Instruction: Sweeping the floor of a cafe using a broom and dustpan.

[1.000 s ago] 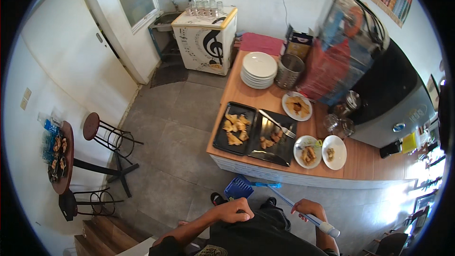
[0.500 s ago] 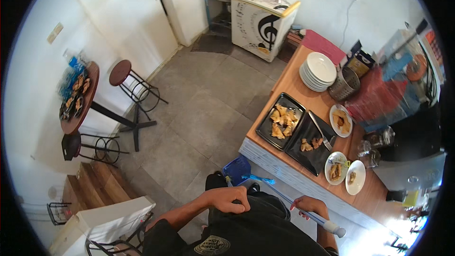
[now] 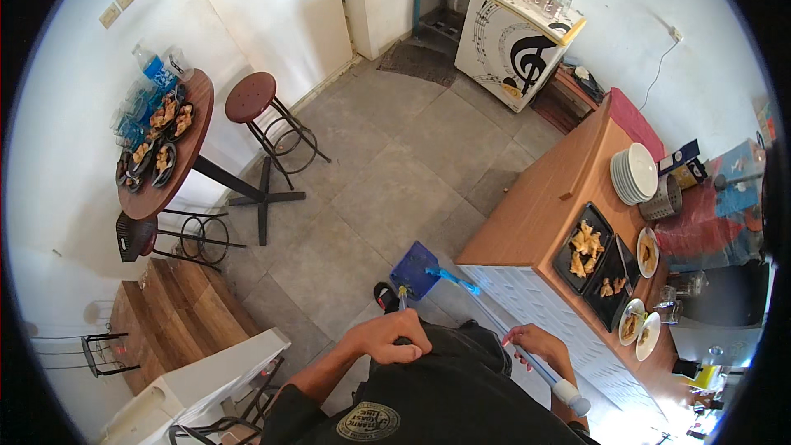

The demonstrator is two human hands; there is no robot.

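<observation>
Blue plastic forms the dustpan (image 3: 414, 270), which sits on the grey floor (image 3: 346, 198) at 12 o'clock, near my shoe (image 3: 384, 297). My left hand (image 3: 389, 339) is a closed fist round the dark top of its handle, probably so I needn't stoop. My right hand (image 3: 540, 348) curls its fingers round the pole of the broom (image 3: 545, 370), which slants toward 11 o'clock, its blue bristles (image 3: 456, 281) overlapping the pan's edge; I can't tell if they touch. At 2 o'clock, 2 black trays (image 3: 604, 306) hold food, likely grouped for serving.
</observation>
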